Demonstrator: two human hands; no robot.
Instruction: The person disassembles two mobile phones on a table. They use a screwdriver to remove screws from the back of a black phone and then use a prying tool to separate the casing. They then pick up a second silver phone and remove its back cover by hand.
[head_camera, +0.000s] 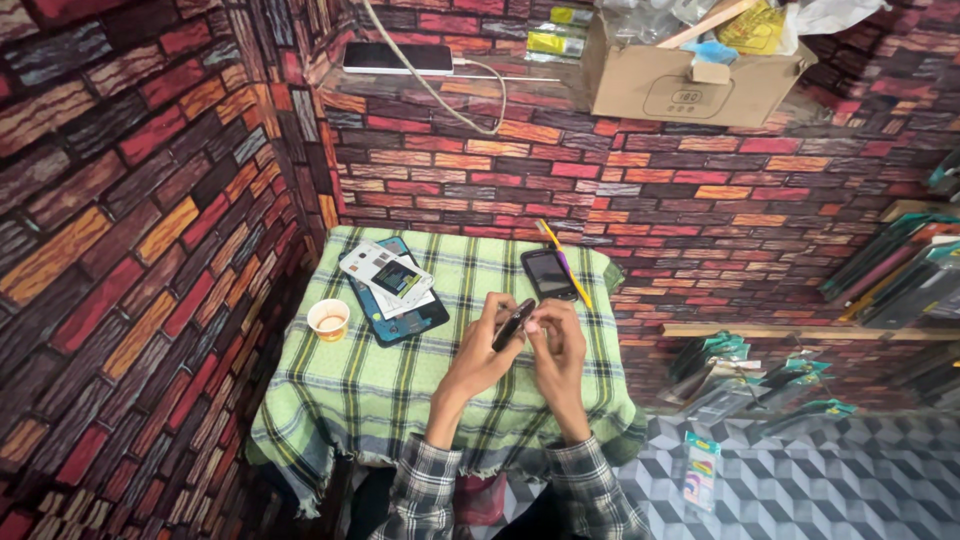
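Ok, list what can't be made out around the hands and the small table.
Head view only:
- Dark phone: mostly wrapped by the left hand and right hand; its face is hidden.
- Paper cup: too small to tell the contents.
- White cards on the blue tablet back: print too small.
- Cardboard box on the shelf: top cut off by the upper edge.

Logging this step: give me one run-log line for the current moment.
left hand: holds small dark phone | right hand: fingers at phone's end | checked cloth: paper cup, second phone
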